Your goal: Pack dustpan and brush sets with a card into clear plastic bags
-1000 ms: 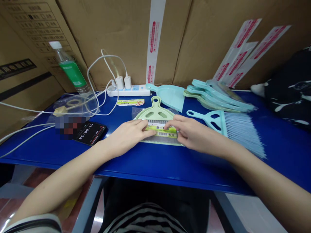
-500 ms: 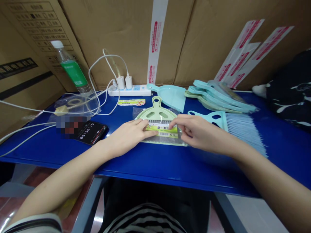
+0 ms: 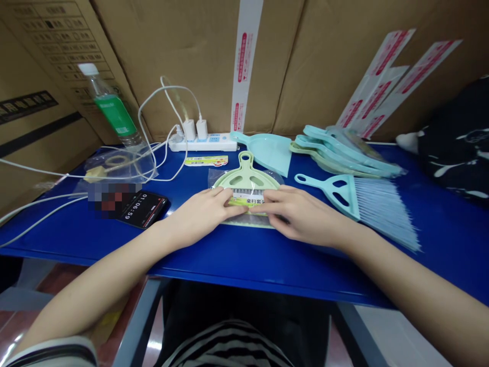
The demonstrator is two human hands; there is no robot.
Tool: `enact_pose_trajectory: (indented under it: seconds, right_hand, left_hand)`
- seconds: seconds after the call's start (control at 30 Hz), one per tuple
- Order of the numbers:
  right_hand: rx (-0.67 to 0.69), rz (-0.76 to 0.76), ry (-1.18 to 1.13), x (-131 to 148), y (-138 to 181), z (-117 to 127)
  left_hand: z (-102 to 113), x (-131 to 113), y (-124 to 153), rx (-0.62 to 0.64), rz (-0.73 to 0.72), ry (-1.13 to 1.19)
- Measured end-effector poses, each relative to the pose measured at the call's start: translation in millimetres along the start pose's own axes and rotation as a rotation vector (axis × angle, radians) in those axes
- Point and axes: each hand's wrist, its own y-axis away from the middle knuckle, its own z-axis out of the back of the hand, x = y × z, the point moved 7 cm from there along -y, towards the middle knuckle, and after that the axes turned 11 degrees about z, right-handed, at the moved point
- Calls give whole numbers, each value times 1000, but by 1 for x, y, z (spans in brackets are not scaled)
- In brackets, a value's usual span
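A light green dustpan-and-brush set (image 3: 245, 176) in a clear plastic bag lies on the blue table, its handle pointing away from me. Across its lower half runs a yellow-green printed label (image 3: 256, 200), partly covered by my fingers. My left hand (image 3: 206, 213) rests on the set's left side with thumb and fingers extended. From the other side, my right hand (image 3: 296, 211) lies over the right part, fingers reaching onto the label. The two hands nearly meet at the label's middle. Right of my right hand is a loose light blue brush (image 3: 346, 196) with pale bristles.
Behind the set lies a light blue dustpan (image 3: 270, 151), with a stack of bagged dustpans (image 3: 344, 155) to its right. A loose label card (image 3: 206, 161) lies before a white power strip (image 3: 204, 144). Leftward are a phone (image 3: 147, 209), cables and a bottle (image 3: 114, 112).
My right hand has shifted slightly left and its curled fingers have straightened onto the label. More of the blue brush shows now. My left hand has stayed put.
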Motion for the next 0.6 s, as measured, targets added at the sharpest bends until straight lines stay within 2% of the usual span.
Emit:
enact_pose_trajectory:
  seconds: [0.23, 0.4, 0.6]
  right_hand:
    - [57, -89, 9, -8, 5, -3]
    - [91, -45, 44, -6, 4, -2]
    - [47, 8, 105, -3, 3, 3]
  left_hand:
    - [0, -1, 1, -10, -13, 1]
    - [0, -1, 1, 3, -19, -6]
    - [0, -1, 0, 5, -14, -11]
